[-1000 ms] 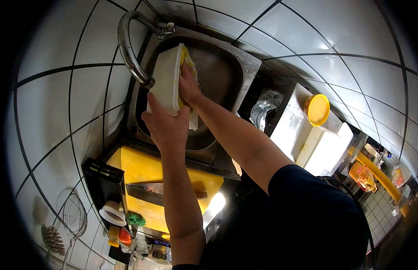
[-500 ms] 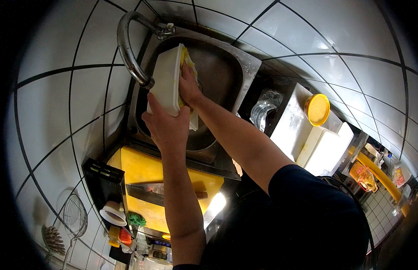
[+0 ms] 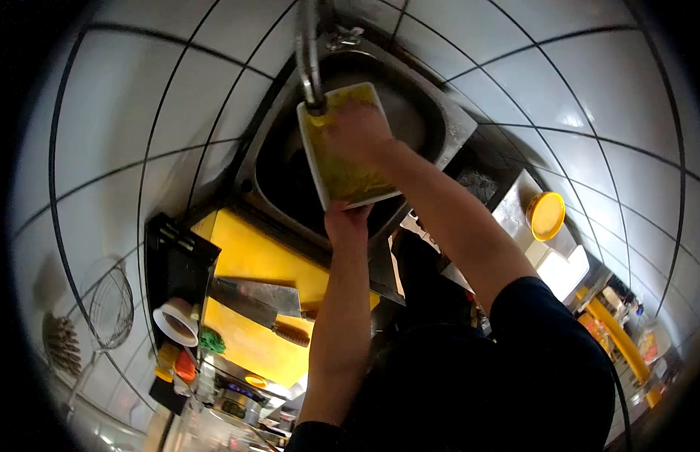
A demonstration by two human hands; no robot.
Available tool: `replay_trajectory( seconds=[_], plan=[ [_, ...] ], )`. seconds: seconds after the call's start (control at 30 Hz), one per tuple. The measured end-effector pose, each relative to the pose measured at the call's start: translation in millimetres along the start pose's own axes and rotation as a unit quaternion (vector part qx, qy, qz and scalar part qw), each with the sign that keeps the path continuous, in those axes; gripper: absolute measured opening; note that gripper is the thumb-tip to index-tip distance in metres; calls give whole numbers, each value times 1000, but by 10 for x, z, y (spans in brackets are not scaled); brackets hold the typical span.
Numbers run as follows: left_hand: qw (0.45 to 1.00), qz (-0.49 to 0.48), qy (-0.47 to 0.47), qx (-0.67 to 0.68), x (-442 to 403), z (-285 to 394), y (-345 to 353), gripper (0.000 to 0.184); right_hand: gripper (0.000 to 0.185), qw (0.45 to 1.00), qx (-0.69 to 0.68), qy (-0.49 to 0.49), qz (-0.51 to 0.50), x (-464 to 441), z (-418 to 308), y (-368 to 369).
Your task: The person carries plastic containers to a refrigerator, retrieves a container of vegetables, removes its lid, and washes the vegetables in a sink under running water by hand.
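Observation:
A white rectangular plastic container [image 3: 312, 154] is tilted toward me over the metal sink [image 3: 457, 129], its open side facing up. Wet yellow-green material [image 3: 350, 181], whose kind I cannot make out, lines its inside. My left hand [image 3: 348, 220] grips the container's near edge from below, thumb over the rim. Inside it is my right hand [image 3: 359, 132], smeared by motion, so its fingers and anything in them are unclear. The faucet spout [image 3: 309, 68] ends right above the container's far left corner.
Two cleavers [image 3: 278, 295] lie on a yellow cutting board [image 3: 252, 248] left of my arms. A black rack [image 3: 180, 256], a white bowl [image 3: 177, 322] and a green scrubber [image 3: 212, 340] stand beside it. A yellow-rimmed tub [image 3: 546, 216] is at right. A wire strainer [image 3: 111, 309] hangs at left.
The container has turned from its side so that its inside faces me, under the spout. My left hand has shifted to its near edge; my right hand moves inside it. The view has shifted.

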State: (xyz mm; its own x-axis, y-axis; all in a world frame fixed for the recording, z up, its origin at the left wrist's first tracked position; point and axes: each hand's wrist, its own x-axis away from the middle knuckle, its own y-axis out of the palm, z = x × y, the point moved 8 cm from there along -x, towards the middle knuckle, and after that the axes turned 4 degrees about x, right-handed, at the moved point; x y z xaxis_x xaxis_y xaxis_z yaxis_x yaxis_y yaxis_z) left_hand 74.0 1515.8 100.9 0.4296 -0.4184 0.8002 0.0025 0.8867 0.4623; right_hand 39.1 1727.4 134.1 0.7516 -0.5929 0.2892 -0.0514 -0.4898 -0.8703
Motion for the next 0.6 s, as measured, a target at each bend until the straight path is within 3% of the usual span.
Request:
replay_trajectory(
  seconds=[0.03,0.13,0.2,0.23,0.33,0.4,0.5,0.57,0.6],
  plan=[
    [1000,10,0,24,-11,-40,-33,56,40,998,15,-7,-65,14,-5,-23],
    [996,62,4,68,-45,-55,-87,55,30,993,-80,81,19,65,43,-621],
    [990,128,9,61,-37,-10,-120,57,28,995,-93,9,28,-13,5,-648],
    [990,114,9,79,-115,-35,-167,56,28,994,-99,-24,33,-31,-35,-687],
    [988,102,6,116,-238,-83,-305,54,30,991,-92,-18,-90,-31,-97,-560],
    [985,127,-3,119,-206,-140,-369,57,30,999,-31,4,29,-15,-49,-782],
    [990,108,-53,80,-89,-261,-459,64,34,963,-137,101,211,34,209,-1217],
    [997,71,-19,20,282,-140,-216,59,41,936,-69,101,329,-58,358,-1473],
    [999,53,0,-14,528,-57,-115,59,45,940,-26,88,329,-172,419,-1509]
  ],
)
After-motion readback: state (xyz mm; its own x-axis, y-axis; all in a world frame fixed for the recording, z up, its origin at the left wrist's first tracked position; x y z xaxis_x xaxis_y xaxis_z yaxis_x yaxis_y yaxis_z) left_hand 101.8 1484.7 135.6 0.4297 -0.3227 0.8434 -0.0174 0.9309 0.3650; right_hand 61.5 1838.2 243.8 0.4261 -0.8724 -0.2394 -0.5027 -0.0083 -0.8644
